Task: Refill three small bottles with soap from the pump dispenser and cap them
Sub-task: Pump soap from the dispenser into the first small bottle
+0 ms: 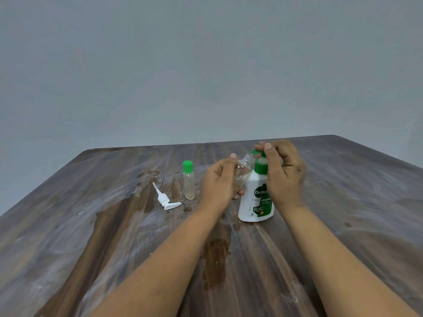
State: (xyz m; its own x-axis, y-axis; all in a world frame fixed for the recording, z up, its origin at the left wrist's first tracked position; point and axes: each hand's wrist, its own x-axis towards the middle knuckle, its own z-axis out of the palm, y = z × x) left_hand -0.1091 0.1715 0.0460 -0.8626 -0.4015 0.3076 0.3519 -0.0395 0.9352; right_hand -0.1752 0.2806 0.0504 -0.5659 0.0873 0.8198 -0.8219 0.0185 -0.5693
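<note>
A white soap dispenser point(254, 202) with a green pump head stands on the wooden table point(114, 236), right of centre. My right hand point(283, 175) sits over the pump, with its fingers on the green head. My left hand point(217, 184) grips a small clear uncapped bottle point(242, 172), tilted so that its threaded neck lies just under the pump's nozzle. Left of my hands stands a small clear bottle with a green cap point(188, 180), holding pale liquid. A white pump sprayer top point(165, 199) lies loose on the table further left.
Wet patches and droplets cover the table around the bottles and toward its left side. A plain grey wall rises behind the table's far edge. Both my forearms stretch across the near part of the table.
</note>
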